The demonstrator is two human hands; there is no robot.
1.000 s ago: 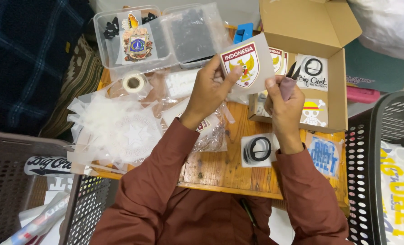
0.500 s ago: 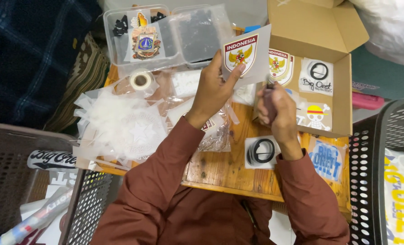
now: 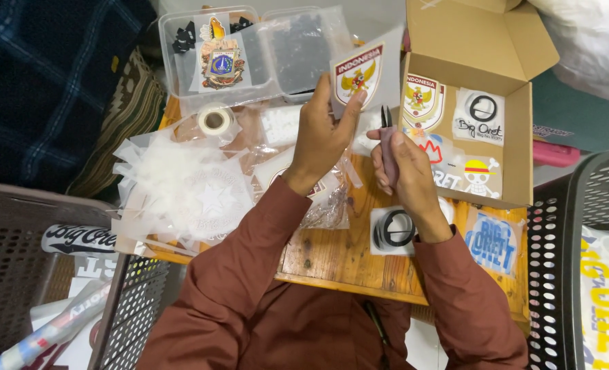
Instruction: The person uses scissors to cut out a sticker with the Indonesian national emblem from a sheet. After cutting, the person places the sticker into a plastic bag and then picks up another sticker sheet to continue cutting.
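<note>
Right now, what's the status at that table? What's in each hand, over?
Left hand holds up a shield-shaped sticker sheet. Right hand grips small tweezers, tips just beside the sheet. Cardboard box of stickers close at right; nothing between.

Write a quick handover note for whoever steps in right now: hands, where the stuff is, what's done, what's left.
Left hand: holds up a shield sticker on its grey backing sheet.
Right hand: grips small scissors, tips up beside the sticker's edge.
Around: open cardboard box on the right holds several stickers; clear plastic tray at the back holds more; pile of clear scraps on the left of the wooden table; tape roll near the tray.
Done: stickers already lie in the box.
Left: the held sticker still carries backing around it.
</note>
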